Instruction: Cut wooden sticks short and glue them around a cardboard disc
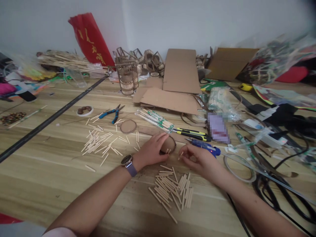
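My left hand point(152, 150), with a watch on its wrist, curves round the near left side of a round cardboard base point(170, 144) with a dark rim and steadies it on the table. A pair of short stick ends stands up at the base's near edge, by my left thumb. Just to the right, my right hand point(198, 161) pinches a short wooden stick point(180, 155) between thumb and fingertips, apart from the base. Below both hands lies a pile of short wooden sticks point(170, 187). Behind my right hand rests a blue glue gun point(206, 147) with a small red light.
Left of my hands are more cut sticks point(96, 143), blue-handled pliers point(111, 114) and another cardboard disc point(128, 126). Yellow-black cutters point(192, 133) lie beyond the base. Cardboard sheets point(170, 98) and small stick baskets point(127, 84) stand farther back. Black scissors point(283, 194) and tape point(240, 168) are right.
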`<state>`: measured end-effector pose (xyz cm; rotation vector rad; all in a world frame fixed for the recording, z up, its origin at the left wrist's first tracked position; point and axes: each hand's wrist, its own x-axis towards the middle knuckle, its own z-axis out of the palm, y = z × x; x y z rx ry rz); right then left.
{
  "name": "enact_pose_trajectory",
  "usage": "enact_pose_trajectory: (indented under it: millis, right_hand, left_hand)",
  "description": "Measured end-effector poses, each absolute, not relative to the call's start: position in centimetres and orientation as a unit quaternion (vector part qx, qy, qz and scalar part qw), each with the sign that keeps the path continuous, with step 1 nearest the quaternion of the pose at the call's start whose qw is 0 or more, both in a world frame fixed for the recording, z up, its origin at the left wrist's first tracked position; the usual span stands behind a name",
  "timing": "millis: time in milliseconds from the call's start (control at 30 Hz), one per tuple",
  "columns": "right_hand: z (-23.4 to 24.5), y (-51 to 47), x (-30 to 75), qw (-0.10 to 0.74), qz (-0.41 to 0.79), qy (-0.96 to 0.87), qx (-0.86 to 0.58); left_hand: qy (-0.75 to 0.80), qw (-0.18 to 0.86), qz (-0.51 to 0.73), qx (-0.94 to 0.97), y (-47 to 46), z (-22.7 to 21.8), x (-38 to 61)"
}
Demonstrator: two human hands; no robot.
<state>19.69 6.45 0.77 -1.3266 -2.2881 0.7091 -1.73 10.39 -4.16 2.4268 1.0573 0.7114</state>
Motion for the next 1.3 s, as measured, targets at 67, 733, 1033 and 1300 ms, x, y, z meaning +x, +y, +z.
enact_pose_trajectory:
  millis: [67,733,1033,1300]
  right_hand:
    - [0.6,6.6,19.6,0.202,0.268,-0.812,-0.478]
    - [-1.4,7.4,18.3,0.237,0.217,-0.839,-0.44]
    - [-1.5,7.4,18.1,0.221,0.19,-0.849,-0.442]
    - [-1.7,7.4,18.1,0.197,0.171,-0.857,-0.444]
  left_hand:
    - [0.378,0.197,0.256,0.868,10.4,-4.2,-1.8]
    - [0.375,0.184,0.259,0.871,10.4,-4.2,-1.6]
    - [0.374,0.191,0.254,0.871,10.5,-4.3,-1.6]
    - [0.368,0.191,0.259,0.873,10.5,-4.2,-1.5]
